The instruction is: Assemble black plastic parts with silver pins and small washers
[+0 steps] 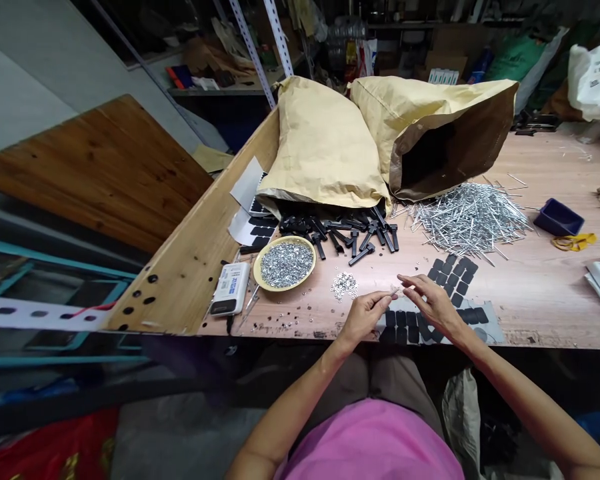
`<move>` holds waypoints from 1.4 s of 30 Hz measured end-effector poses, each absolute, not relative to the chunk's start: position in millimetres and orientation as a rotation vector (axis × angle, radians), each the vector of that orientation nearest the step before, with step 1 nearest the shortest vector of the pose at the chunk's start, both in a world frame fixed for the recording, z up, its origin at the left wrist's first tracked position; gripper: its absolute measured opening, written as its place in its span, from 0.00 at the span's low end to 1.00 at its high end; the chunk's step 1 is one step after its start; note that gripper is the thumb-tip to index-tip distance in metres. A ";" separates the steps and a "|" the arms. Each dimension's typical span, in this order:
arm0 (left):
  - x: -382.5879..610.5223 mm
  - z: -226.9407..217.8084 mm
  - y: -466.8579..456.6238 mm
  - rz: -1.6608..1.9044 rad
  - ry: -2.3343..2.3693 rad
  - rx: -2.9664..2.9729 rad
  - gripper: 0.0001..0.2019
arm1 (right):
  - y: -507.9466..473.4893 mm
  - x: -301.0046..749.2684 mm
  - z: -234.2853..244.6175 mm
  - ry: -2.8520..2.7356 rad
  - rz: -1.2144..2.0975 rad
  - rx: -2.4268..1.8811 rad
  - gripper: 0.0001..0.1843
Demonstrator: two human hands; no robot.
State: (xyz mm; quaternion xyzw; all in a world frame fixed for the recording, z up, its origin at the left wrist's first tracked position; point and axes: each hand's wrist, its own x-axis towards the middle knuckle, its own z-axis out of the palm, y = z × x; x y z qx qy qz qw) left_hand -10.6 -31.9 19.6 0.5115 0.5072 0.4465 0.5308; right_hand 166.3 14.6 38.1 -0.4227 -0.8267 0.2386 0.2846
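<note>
The left hand (367,313) and right hand (433,303) are pinching one small part (395,289), while heaps of pins (470,217) and black parts (350,235) are lying unused.

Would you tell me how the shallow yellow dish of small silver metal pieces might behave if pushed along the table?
The shallow yellow dish likely feels heavy for its size, full of small silver metal pieces. Low and wide, it should slide rather than tip. Being nearly brimful, it may spill if jolted.

Bright, even overhead light on bench top (530,293), metal pins (470,217) glinting. Shelves (360,40) behind dim. Edges bend, fisheye. Left hand (367,312), right hand (433,303) slightly soft.
</note>
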 end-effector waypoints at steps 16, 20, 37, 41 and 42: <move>-20.5 -10.6 -31.4 1.074 1.308 0.926 0.26 | -6.5 172.3 -47.4 -2.602 0.260 -1.255 0.15; -22.1 -11.9 -31.6 1.070 1.314 0.907 0.26 | 0.6 167.1 -38.3 -2.744 0.202 -1.310 0.12; -1.4 9.4 -42.0 0.918 1.093 0.757 0.32 | 2.5 143.5 7.6 -1.570 1.074 -1.287 0.15; 0.4 12.9 -40.7 0.928 1.072 0.754 0.33 | -6.6 139.6 11.9 -1.493 1.040 -1.261 0.15; 0.6 13.3 -40.6 0.933 1.067 0.760 0.33 | -8.2 140.3 11.3 -1.498 1.009 -1.262 0.14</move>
